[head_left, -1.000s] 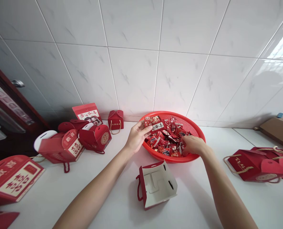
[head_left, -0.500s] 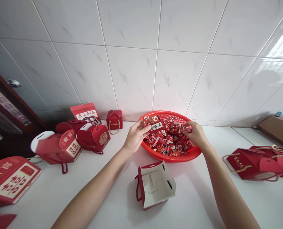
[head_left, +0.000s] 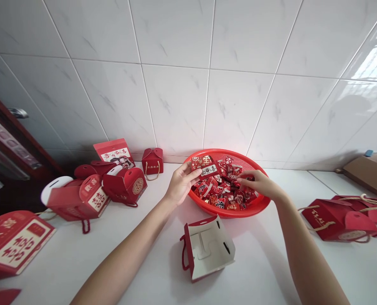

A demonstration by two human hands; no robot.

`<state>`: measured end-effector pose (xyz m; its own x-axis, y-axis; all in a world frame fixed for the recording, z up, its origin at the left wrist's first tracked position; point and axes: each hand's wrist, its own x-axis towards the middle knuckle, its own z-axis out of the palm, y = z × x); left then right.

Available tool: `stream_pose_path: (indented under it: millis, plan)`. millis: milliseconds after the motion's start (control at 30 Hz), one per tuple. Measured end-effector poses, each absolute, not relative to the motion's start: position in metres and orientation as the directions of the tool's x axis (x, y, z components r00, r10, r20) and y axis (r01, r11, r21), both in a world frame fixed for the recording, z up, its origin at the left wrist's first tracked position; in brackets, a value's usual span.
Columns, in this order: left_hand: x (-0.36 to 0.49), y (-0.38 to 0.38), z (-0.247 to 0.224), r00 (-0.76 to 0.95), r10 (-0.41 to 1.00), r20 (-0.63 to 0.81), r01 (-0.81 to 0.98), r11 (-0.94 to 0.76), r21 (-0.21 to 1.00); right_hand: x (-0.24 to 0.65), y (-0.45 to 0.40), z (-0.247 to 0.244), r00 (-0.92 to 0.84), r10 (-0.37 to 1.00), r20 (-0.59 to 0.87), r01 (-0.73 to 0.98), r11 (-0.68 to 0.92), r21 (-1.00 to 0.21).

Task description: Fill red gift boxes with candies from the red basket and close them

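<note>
My left hand (head_left: 182,181) grips red candy packets (head_left: 209,169) between thumb and fingers, over the left side of a red plastic basket (head_left: 204,206). Wrapped red candies (head_left: 228,197) fill the basket. Over its right side is my right hand (head_left: 254,182), its fingers apart just above the candies, with nothing visible in them. An open red box (head_left: 207,250) with a white inside and a dark red cord handle stands on the table in front of the basket. No contents show inside it.
Several red gift boxes (head_left: 125,184) stand at the left. More red boxes with rope handles (head_left: 337,218) are at the right, near a brown cardboard box (head_left: 367,173). A white tiled wall (head_left: 175,110) rises behind the white table (head_left: 137,258).
My right hand has moved slightly left and down towards the candies. The red wrapped piece it held is no longer in its fingers. The packets in my left hand have tilted a little.
</note>
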<state>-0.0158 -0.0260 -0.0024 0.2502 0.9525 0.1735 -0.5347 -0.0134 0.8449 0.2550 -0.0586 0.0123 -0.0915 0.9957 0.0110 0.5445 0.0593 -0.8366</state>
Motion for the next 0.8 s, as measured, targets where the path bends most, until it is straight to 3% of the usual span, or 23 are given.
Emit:
stream_pose_path:
  millis: [133,267,400,533,600,700,800]
  plan:
    - [-0.016,-0.026,-0.003,0.260,0.950,0.173,-0.536,-0.007,0.844,0.252,-0.062,0.014,-0.146,0.985,-0.095,0.332,-0.042,-0.942]
    - [-0.016,-0.025,-0.004,0.270,0.946,0.180,-0.539,-0.006,0.842,0.253,-0.062,0.012,-0.111,0.986,-0.121,0.200,-0.097,-0.975]
    - [-0.016,-0.025,-0.005,0.272,0.946,0.175,-0.563,0.009,0.827,0.255,-0.062,0.011,-0.107,0.993,-0.057,0.205,-0.034,-0.978]
    - [-0.015,-0.025,-0.004,0.268,0.947,0.178,-0.546,-0.003,0.837,0.252,-0.063,0.018,-0.105,0.994,0.034,0.329,0.067,-0.942]
    - [-0.015,-0.025,-0.004,0.270,0.945,0.182,-0.532,-0.011,0.847,0.251,-0.063,0.022,-0.108,0.992,0.059,0.493,0.105,-0.864]
    - [-0.015,-0.026,-0.004,0.268,0.945,0.187,-0.522,-0.021,0.853,0.249,-0.061,0.021,-0.079,0.997,0.028,0.850,0.082,-0.520]
    - [-0.015,-0.026,-0.004,0.267,0.944,0.193,-0.518,-0.028,0.855,0.248,-0.057,0.014,-0.016,1.000,-0.027,0.968,0.008,-0.252]
